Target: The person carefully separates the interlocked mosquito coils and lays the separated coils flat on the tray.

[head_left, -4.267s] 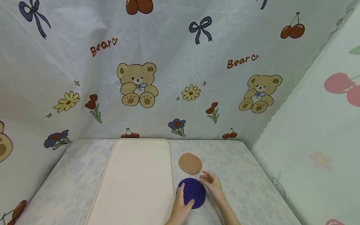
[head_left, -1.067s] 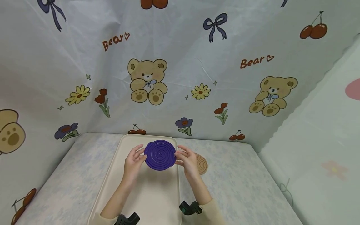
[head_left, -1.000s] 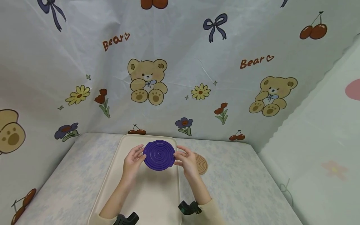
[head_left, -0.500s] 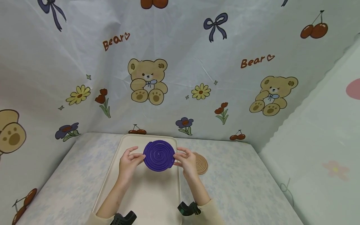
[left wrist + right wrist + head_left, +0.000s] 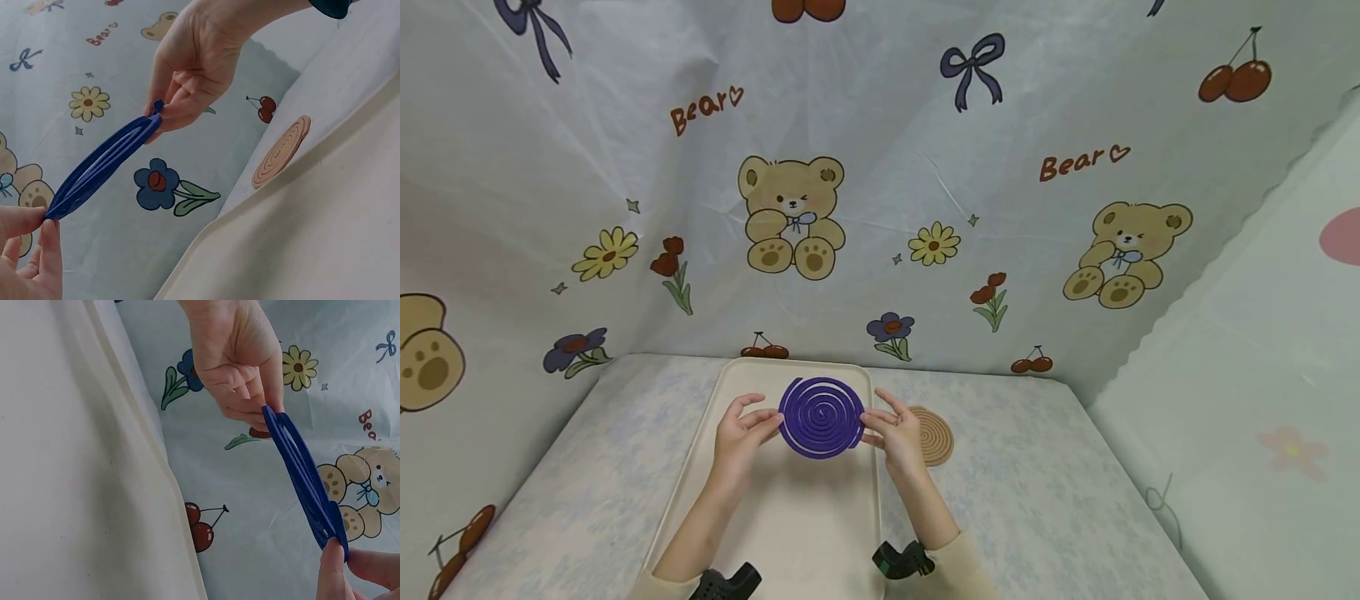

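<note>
Coil (image 5: 822,417) above tray (image 5: 808,529), fingers (image 5: 764,415) at edges

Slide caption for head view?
Left hand and right hand pinch a purple coiled disc over a cream rectangular tray beside a tan coiled disc.

The brown word "Bear" (image 5: 705,106), followed by a small heart outline, is printed on the patterned cloth (image 5: 880,133) behind the table (image 5: 1037,483). The same lettering (image 5: 1067,165) appears again farther right on that cloth.
</note>
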`<state>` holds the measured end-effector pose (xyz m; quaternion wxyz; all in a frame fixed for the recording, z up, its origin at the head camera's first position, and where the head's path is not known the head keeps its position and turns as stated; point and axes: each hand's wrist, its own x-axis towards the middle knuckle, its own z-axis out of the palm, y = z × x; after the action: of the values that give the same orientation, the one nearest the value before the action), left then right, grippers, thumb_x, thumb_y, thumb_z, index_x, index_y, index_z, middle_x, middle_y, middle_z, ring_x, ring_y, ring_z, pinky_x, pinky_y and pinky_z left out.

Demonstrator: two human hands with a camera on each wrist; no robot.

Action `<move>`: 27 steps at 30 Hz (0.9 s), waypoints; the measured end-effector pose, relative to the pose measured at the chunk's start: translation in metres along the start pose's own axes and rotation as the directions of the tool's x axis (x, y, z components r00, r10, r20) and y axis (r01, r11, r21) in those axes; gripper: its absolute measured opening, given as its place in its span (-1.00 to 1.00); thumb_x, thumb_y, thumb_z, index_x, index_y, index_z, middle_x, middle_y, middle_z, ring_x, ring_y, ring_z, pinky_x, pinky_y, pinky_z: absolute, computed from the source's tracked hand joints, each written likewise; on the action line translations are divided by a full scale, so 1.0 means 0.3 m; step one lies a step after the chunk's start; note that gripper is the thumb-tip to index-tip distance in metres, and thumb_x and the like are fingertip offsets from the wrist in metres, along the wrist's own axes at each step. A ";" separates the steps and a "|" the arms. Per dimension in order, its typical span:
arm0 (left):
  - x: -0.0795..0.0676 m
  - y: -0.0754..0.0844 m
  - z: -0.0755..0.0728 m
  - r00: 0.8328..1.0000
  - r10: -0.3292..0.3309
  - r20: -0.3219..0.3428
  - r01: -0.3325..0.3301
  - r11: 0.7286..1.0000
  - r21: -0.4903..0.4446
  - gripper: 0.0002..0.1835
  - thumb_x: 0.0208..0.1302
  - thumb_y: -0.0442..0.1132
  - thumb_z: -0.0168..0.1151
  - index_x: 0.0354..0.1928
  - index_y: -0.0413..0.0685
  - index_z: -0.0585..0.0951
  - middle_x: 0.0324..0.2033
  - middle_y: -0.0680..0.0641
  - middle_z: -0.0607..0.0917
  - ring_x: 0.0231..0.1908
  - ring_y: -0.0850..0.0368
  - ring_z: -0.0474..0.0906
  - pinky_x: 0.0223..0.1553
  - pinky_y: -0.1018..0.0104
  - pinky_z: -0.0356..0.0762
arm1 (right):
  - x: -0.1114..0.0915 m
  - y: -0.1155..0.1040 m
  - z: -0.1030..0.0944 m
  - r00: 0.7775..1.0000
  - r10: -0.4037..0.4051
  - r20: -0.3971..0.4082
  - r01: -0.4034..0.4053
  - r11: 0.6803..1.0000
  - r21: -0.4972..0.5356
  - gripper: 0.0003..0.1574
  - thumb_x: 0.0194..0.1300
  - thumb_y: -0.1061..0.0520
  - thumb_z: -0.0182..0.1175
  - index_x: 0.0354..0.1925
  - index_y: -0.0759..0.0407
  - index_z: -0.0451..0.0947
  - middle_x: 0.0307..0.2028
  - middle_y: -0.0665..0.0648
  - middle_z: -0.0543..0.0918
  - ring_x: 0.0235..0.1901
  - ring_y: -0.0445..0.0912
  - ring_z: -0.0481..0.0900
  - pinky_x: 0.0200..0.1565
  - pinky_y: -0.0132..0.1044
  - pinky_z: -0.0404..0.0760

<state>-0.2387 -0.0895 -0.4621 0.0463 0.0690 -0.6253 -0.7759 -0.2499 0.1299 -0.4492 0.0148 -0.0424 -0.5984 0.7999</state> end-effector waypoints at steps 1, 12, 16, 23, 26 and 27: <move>0.002 -0.001 -0.003 1.000 -0.011 0.003 0.011 1.000 -0.006 -0.54 0.21 -0.48 0.21 0.11 -0.18 0.31 -0.51 0.24 0.66 -0.43 0.39 0.62 -0.20 0.47 0.68 | 0.001 0.000 0.000 1.000 0.004 0.002 -0.004 1.000 0.007 -0.30 0.15 0.51 0.15 0.28 0.43 0.26 -0.56 -0.09 0.70 -0.52 -0.28 0.67 -0.51 -0.47 0.68; 0.011 -0.003 -0.033 0.995 -0.089 0.045 0.088 0.996 0.020 -0.58 0.22 -0.50 0.17 0.05 -0.21 0.25 -0.53 0.22 0.64 -0.47 0.42 0.59 -0.29 0.60 0.62 | 0.003 0.015 -0.010 0.996 0.002 0.087 -0.002 1.000 0.000 -0.39 0.15 0.51 0.13 0.20 0.45 0.31 -0.51 -0.10 0.70 -0.50 -0.27 0.67 -0.48 -0.43 0.69; 0.011 0.005 -0.029 0.997 -0.052 0.054 0.051 0.998 0.023 -0.62 0.19 -0.54 0.17 -0.08 -0.17 0.24 -0.57 0.23 0.65 -0.49 0.41 0.60 -0.30 0.57 0.64 | 0.000 0.024 -0.015 0.994 0.065 0.086 -0.069 0.997 0.046 -0.43 0.19 0.50 0.08 0.19 0.47 0.29 -0.53 -0.09 0.69 -0.51 -0.26 0.67 -0.47 -0.43 0.70; 0.010 0.009 -0.032 0.997 -0.034 0.066 0.034 0.999 0.005 -0.63 0.18 -0.55 0.17 -0.21 -0.11 0.20 -0.60 0.27 0.65 -0.50 0.41 0.60 -0.30 0.55 0.65 | -0.004 0.039 -0.014 0.991 0.104 0.086 -0.109 0.993 0.056 -0.42 0.22 0.50 0.05 0.22 0.48 0.23 -0.50 -0.10 0.68 -0.49 -0.27 0.67 -0.45 -0.45 0.69; 0.011 0.007 -0.034 0.997 -0.041 0.066 0.041 0.999 0.002 -0.64 0.18 -0.55 0.18 -0.23 -0.11 0.20 -0.60 0.26 0.66 -0.51 0.41 0.60 -0.31 0.56 0.65 | -0.004 0.043 -0.012 0.995 0.064 0.076 -0.068 0.997 0.041 -0.41 0.20 0.52 0.07 0.21 0.50 0.23 -0.50 -0.10 0.69 -0.49 -0.28 0.66 -0.46 -0.45 0.69; 0.011 0.006 -0.033 0.996 -0.047 0.070 0.047 0.999 0.002 -0.64 0.19 -0.54 0.18 -0.23 -0.10 0.20 -0.60 0.26 0.66 -0.51 0.41 0.60 -0.31 0.55 0.66 | -0.003 0.045 -0.011 0.996 0.047 0.079 -0.050 0.998 0.033 -0.41 0.20 0.51 0.07 0.21 0.50 0.24 -0.50 -0.11 0.69 -0.49 -0.28 0.67 -0.45 -0.45 0.70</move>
<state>-0.2404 -0.0999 -0.4624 0.0062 0.0563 -0.6248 -0.7787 -0.2483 0.1290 -0.4630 -0.0275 -0.0254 -0.5833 0.8114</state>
